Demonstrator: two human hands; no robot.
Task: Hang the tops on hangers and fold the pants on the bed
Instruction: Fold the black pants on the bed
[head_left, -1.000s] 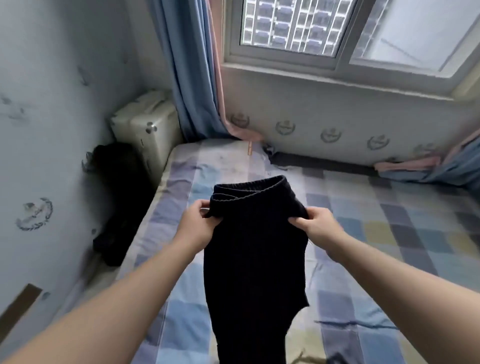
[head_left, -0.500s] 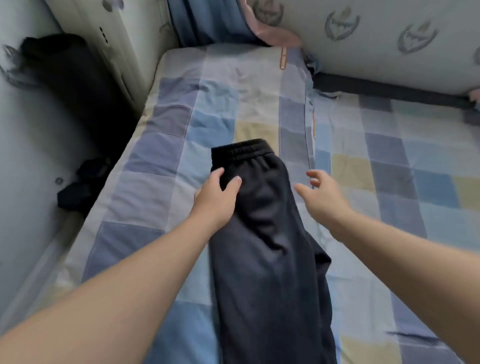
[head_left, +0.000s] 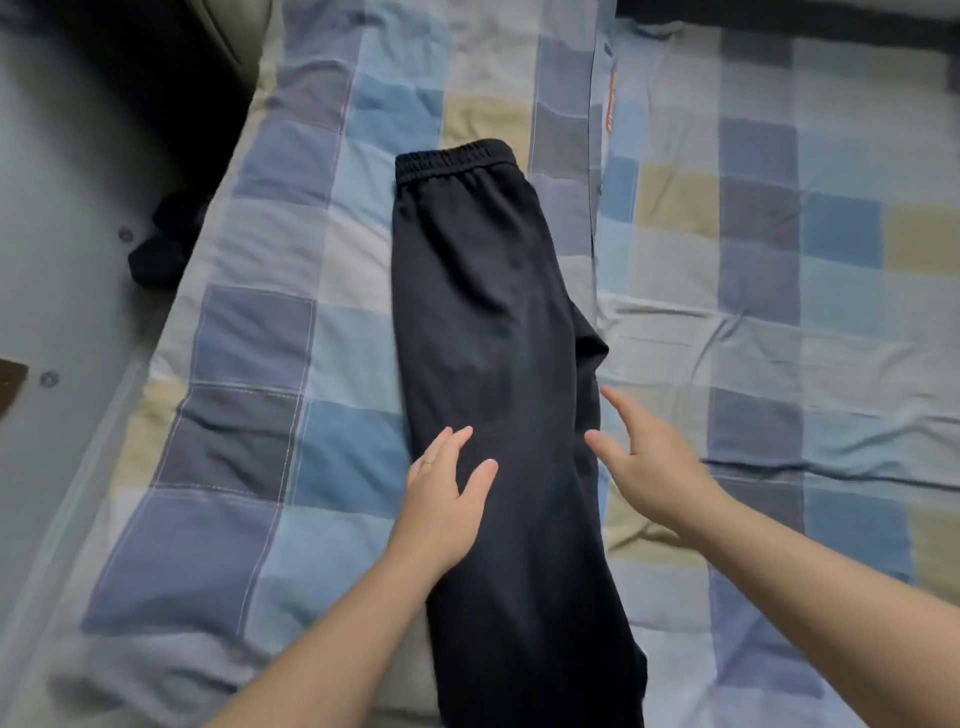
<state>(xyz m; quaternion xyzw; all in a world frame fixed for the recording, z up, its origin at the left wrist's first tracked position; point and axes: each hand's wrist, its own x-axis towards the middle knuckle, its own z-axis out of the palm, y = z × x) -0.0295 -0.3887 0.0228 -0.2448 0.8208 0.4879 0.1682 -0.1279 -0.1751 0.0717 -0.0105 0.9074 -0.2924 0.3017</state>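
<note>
Dark navy pants (head_left: 488, 322) lie lengthwise on the checked bed (head_left: 753, 270), folded leg over leg, with the elastic waistband at the far end. The leg ends run out of view at the bottom edge. My left hand (head_left: 444, 491) rests flat on the pants' left side, fingers straight. My right hand (head_left: 644, 462) is at the pants' right edge with fingers spread and straight; I cannot tell whether it touches the fabric.
The bed's left edge drops to a narrow gap by the grey wall (head_left: 67, 270). A dark bundle of cloth (head_left: 166, 244) lies in that gap. A zip seam with an orange tag (head_left: 609, 104) runs down the cover right of the waistband.
The pants went from being held up by the waistband to lying flat on the bed. Both hands let go and slid down from the waistband to mid-leg. The view tilted downward.
</note>
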